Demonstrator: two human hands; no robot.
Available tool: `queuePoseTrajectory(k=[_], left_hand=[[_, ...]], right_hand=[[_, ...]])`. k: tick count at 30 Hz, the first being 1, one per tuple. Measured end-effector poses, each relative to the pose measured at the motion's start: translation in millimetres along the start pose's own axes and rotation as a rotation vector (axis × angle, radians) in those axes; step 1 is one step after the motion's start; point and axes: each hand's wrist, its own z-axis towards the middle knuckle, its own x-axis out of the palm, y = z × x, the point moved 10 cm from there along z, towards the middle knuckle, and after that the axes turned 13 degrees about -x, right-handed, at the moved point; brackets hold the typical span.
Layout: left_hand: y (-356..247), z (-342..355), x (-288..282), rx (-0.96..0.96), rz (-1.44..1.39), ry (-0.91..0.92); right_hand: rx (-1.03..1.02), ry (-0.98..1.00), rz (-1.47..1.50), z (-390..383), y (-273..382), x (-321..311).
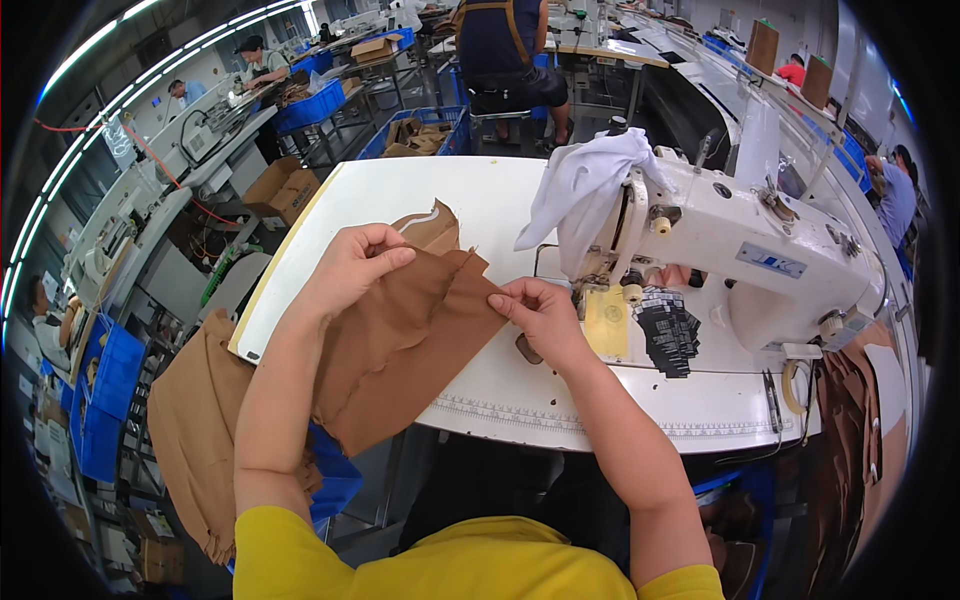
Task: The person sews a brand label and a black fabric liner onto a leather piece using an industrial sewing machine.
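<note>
Centrally, two bare hands hold up a brown fabric piece (400,370) over the left front of a white counter (480,195), its lower part hanging past the near edge. The left hand (352,268) pinches its upper edge, thumb against fingers; the right hand (545,318) pinches its right corner just as narrowly. To the right stands a white sewing machine (700,200), a white cloth (590,185) draped over its head, with dark labels (667,335) lying beneath its arm. The fabric looks light, soft and floppy, hardly fragile, though its cut edges may fray; it would likely handle best pinched at two spread edge points, keeping it from folding.
</note>
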Motion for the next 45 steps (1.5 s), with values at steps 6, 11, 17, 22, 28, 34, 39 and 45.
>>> queuePoseTrajectory(k=[6, 11, 17, 22, 28, 34, 39, 45], left_hand=[[8, 6, -4, -0.111, 0.025, -0.019], [-6, 10, -4, 0.078, 0.085, -0.051], [10, 16, -10, -0.010, 0.023, -0.047], [18, 14, -15, -0.009, -0.146, -0.009], [25, 9, -19, -0.014, -0.225, 0.001], [28, 8, -19, -0.016, -0.236, 0.014], [33, 10, -19, -0.034, -0.230, -0.013], [37, 11, -22, -0.064, -0.235, -0.008]], right_hand=[[0.005, 0.035, -0.016, 1, -7, 4], [-0.068, 0.082, -0.037, 3, -6, 8], [-0.133, 0.090, -0.139, 3, -2, 9], [-0.191, 0.131, -0.172, -1, 4, 16], [-0.204, 0.153, -0.130, -2, 6, 22], [-0.165, 0.199, -0.228, -2, 6, 22], [-0.183, 0.106, -0.120, -5, 14, 19], [-0.602, 0.206, -0.450, -12, 55, 33]])
